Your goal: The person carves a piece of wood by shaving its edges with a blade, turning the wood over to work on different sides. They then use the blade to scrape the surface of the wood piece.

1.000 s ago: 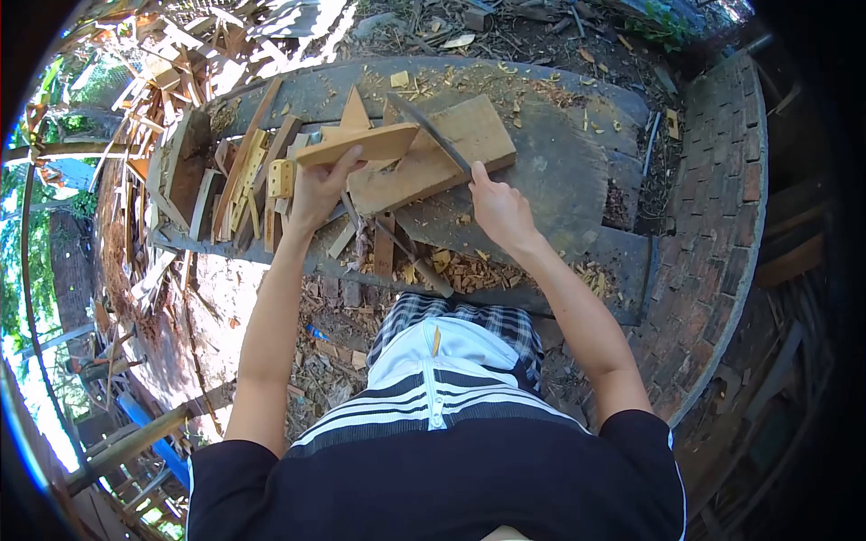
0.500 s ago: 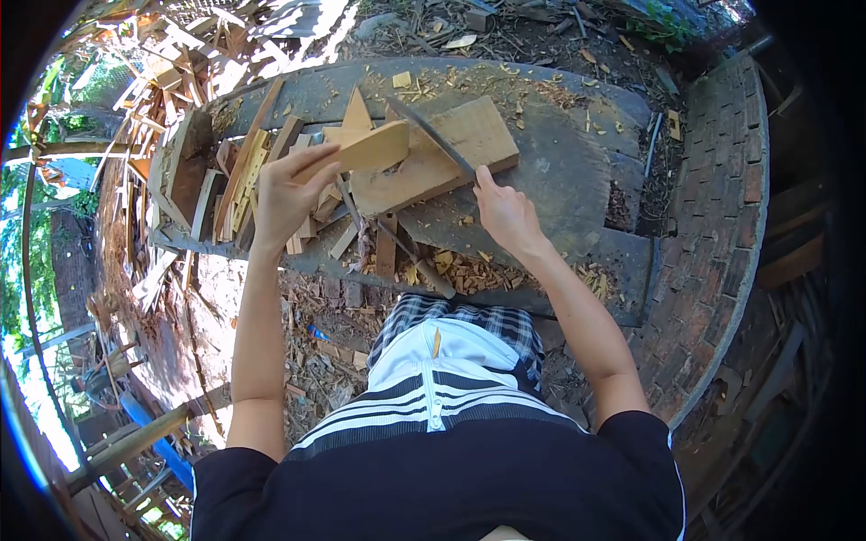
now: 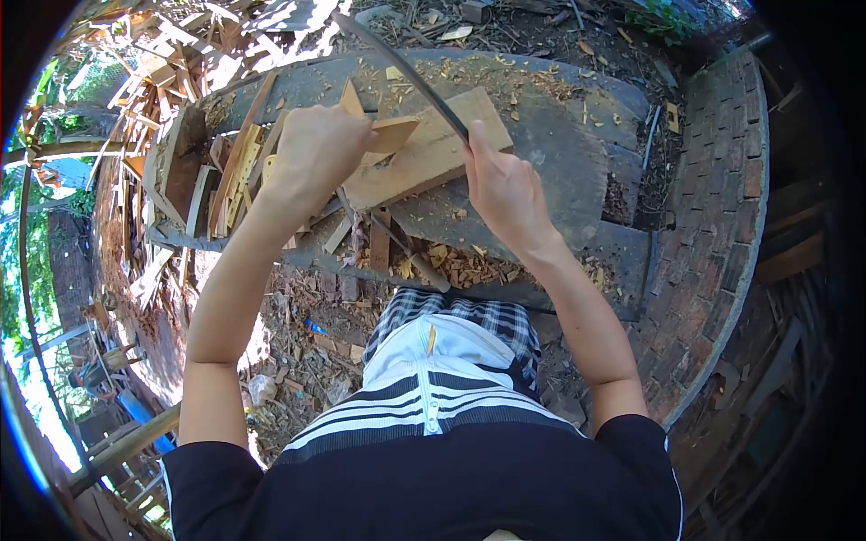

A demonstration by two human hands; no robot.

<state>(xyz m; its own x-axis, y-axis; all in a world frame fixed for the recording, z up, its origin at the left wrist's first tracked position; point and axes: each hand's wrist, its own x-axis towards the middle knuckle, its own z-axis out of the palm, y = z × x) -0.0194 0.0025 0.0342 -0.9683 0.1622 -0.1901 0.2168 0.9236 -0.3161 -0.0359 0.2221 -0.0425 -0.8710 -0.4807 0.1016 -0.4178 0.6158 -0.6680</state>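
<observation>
My left hand (image 3: 323,151) is closed on one end of a flat, light wooden piece (image 3: 393,135), which sticks out to the right of my knuckles. In my right hand (image 3: 508,191) is a long dark blade (image 3: 406,70), raised and pointing up and left; its handle is hidden in my closed fingers. Beneath both lies a thick wooden block (image 3: 471,135) on the worn workbench (image 3: 564,194). A pointed wooden piece (image 3: 351,97) stands just behind my left hand.
Wood offcuts (image 3: 239,176) fill the bench's left side. Near the front edge lie a tool with a wooden handle (image 3: 428,272) and a heap of shavings (image 3: 483,275). A curved brick wall (image 3: 704,225) borders the right. Scrap wood is piled behind at left.
My left hand has turned over and moved up and slightly right with the wooden piece. The blade has lifted away from the block, its tip now farther up and left.
</observation>
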